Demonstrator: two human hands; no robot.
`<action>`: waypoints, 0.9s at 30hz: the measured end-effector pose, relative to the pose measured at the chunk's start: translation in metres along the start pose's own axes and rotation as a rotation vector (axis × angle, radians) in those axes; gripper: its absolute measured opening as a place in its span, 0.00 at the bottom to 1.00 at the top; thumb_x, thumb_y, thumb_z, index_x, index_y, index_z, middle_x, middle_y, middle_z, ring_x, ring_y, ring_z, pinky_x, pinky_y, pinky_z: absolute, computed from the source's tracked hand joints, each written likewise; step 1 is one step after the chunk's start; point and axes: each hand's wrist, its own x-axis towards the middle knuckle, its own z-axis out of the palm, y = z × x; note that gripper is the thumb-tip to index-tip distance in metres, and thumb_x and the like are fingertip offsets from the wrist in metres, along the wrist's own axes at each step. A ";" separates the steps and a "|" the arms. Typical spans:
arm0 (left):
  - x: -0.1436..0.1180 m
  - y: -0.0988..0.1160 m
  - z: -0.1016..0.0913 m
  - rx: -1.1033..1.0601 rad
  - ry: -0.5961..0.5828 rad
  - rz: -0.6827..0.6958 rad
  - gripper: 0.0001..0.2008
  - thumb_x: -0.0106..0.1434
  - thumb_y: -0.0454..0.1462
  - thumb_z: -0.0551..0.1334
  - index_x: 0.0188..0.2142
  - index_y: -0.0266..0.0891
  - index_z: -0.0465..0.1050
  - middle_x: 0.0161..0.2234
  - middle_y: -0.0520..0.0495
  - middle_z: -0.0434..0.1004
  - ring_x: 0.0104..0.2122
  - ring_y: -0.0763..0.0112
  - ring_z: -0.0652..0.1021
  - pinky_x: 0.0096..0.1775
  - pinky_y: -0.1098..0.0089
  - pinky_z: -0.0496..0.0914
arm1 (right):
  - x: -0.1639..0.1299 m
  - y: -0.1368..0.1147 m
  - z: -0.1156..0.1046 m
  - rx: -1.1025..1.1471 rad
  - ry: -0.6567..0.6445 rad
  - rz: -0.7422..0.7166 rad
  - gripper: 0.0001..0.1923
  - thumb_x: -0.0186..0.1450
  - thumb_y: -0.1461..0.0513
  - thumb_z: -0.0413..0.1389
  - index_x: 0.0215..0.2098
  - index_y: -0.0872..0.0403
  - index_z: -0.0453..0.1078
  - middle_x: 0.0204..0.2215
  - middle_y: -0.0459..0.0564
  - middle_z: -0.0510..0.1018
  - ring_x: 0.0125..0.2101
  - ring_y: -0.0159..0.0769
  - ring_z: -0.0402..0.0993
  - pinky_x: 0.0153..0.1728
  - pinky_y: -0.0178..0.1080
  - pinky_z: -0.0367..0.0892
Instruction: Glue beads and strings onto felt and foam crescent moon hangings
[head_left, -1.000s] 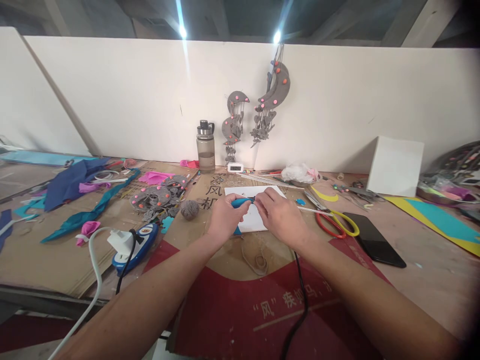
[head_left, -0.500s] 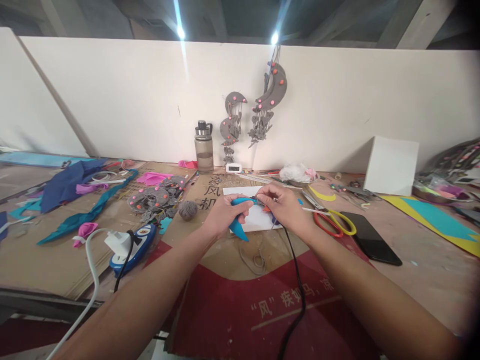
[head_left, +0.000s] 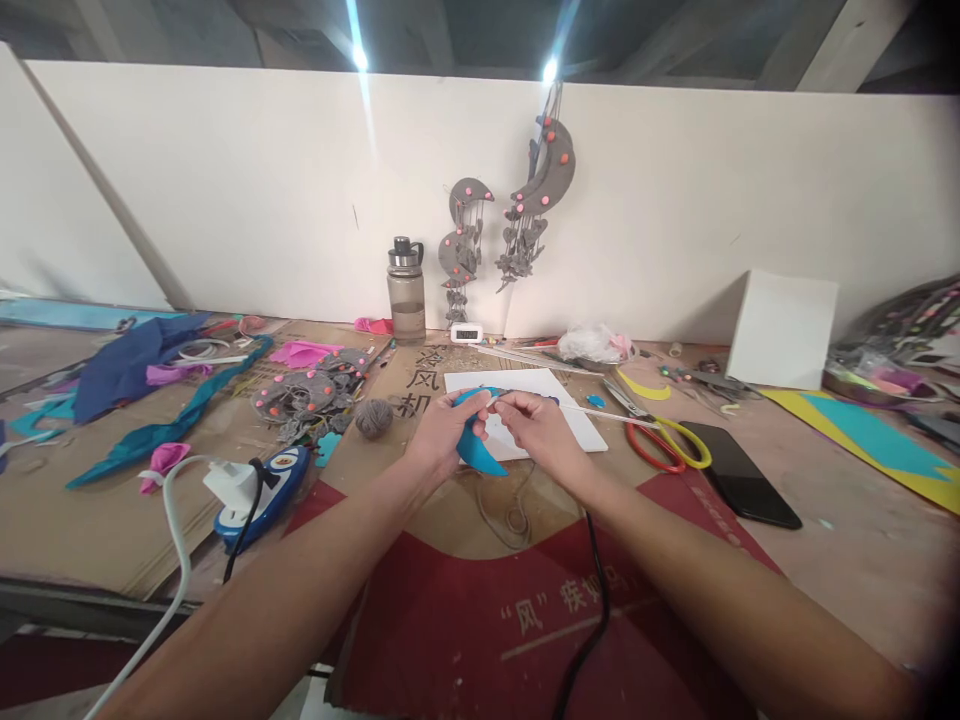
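My left hand (head_left: 439, 435) holds a blue felt crescent (head_left: 478, 450) just above the table, its lower point hanging toward me. My right hand (head_left: 540, 430) is close beside it, thumb and forefinger pinched on a thin white strand (head_left: 495, 401) at the crescent's upper tip; what the strand is I cannot tell. Both hands hover over the near edge of a white sheet (head_left: 574, 425). A black cable (head_left: 596, 590) runs out from under my right forearm toward me.
Red-and-yellow scissors (head_left: 667, 440) and a black phone (head_left: 739, 475) lie right of the sheet. A grey yarn ball (head_left: 373, 417), grey felt pieces (head_left: 300, 395), a power strip (head_left: 259, 485) and blue fabric scraps (head_left: 161, 430) are on the left. Behind stand a bottle (head_left: 406, 292), grey moon hangings (head_left: 551, 170) and a white box (head_left: 780, 328).
The blue crescent has come up off the sheet into my left hand and turned point-down. My right hand let go of the orange-tipped tool and now pinches at the crescent's top.
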 end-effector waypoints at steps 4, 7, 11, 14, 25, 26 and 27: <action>-0.001 -0.001 0.002 0.054 0.111 0.012 0.15 0.50 0.43 0.69 0.24 0.37 0.67 0.19 0.55 0.67 0.16 0.80 0.66 0.21 0.74 0.61 | -0.004 -0.001 0.000 -0.435 0.015 -0.317 0.12 0.69 0.64 0.48 0.32 0.55 0.72 0.30 0.48 0.75 0.34 0.32 0.69 0.39 0.37 0.61; -0.002 0.000 0.002 0.159 0.163 0.063 0.13 0.51 0.43 0.68 0.24 0.37 0.67 0.20 0.55 0.68 0.16 0.79 0.67 0.21 0.74 0.61 | -0.009 -0.005 0.000 -0.732 0.009 -0.361 0.12 0.70 0.64 0.47 0.33 0.56 0.71 0.33 0.51 0.73 0.35 0.35 0.70 0.37 0.37 0.61; -0.005 0.003 0.001 0.421 0.205 0.143 0.12 0.54 0.44 0.66 0.25 0.37 0.70 0.17 0.54 0.69 0.17 0.78 0.67 0.21 0.75 0.60 | -0.016 -0.016 0.002 -1.076 0.019 -0.360 0.14 0.72 0.62 0.44 0.40 0.58 0.71 0.37 0.56 0.73 0.33 0.37 0.70 0.30 0.38 0.58; -0.009 0.008 0.003 0.563 0.217 0.172 0.11 0.54 0.43 0.65 0.26 0.37 0.72 0.16 0.53 0.69 0.16 0.77 0.67 0.20 0.75 0.60 | -0.018 -0.023 -0.002 -1.149 0.067 -0.389 0.15 0.72 0.62 0.43 0.42 0.57 0.70 0.38 0.56 0.73 0.31 0.37 0.69 0.27 0.38 0.55; -0.006 0.014 0.001 0.225 -0.172 0.040 0.14 0.52 0.43 0.69 0.25 0.36 0.69 0.20 0.55 0.68 0.16 0.80 0.66 0.20 0.75 0.61 | 0.011 -0.013 -0.036 -0.209 0.009 -0.219 0.08 0.65 0.57 0.54 0.32 0.53 0.70 0.28 0.45 0.71 0.29 0.31 0.66 0.30 0.35 0.62; -0.005 0.014 0.000 0.180 -0.203 0.025 0.15 0.52 0.42 0.70 0.24 0.36 0.68 0.19 0.55 0.67 0.16 0.81 0.65 0.20 0.75 0.61 | 0.013 -0.011 -0.037 -0.111 -0.017 -0.147 0.09 0.63 0.55 0.55 0.32 0.53 0.71 0.27 0.44 0.71 0.27 0.30 0.65 0.28 0.35 0.61; -0.004 0.013 -0.001 0.141 -0.223 0.013 0.15 0.52 0.42 0.70 0.23 0.36 0.67 0.19 0.55 0.67 0.16 0.81 0.65 0.21 0.74 0.62 | 0.014 -0.009 -0.036 -0.015 -0.037 -0.080 0.11 0.62 0.54 0.56 0.32 0.53 0.71 0.26 0.44 0.70 0.25 0.29 0.63 0.25 0.34 0.59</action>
